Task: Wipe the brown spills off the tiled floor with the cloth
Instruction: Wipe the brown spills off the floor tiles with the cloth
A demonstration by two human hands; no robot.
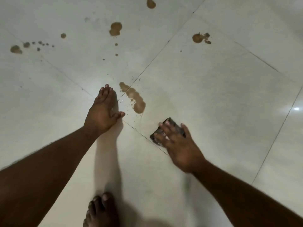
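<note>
Brown spills [134, 98] lie scattered over the pale tiled floor [221, 89] in front of you. The nearest one is a long streak, just beyond your two hands and beside a grout line. Further away you see a larger blot [115, 29] near the middle, one more blot [200, 38] to the right of it, a row of small drops [26, 46] at the far left, and one spot [150, 3] at the top edge.

Your right hand [178, 143] lies flat on the dark cloth [170, 128] and presses it to the floor with straight, spread fingers [162, 125]. The cloth sits near the meeting of the grout lines, close to the long streak but apart from it; most of the cloth is hidden under your hand, and this part is blurred.

Your left hand [102, 110] rests on the floor just left of the long streak, fingers straight and together, thumb held out to the side, holding nothing.

Your bare foot [100, 210] stands on the tile at the bottom edge, between your two forearms.
</note>
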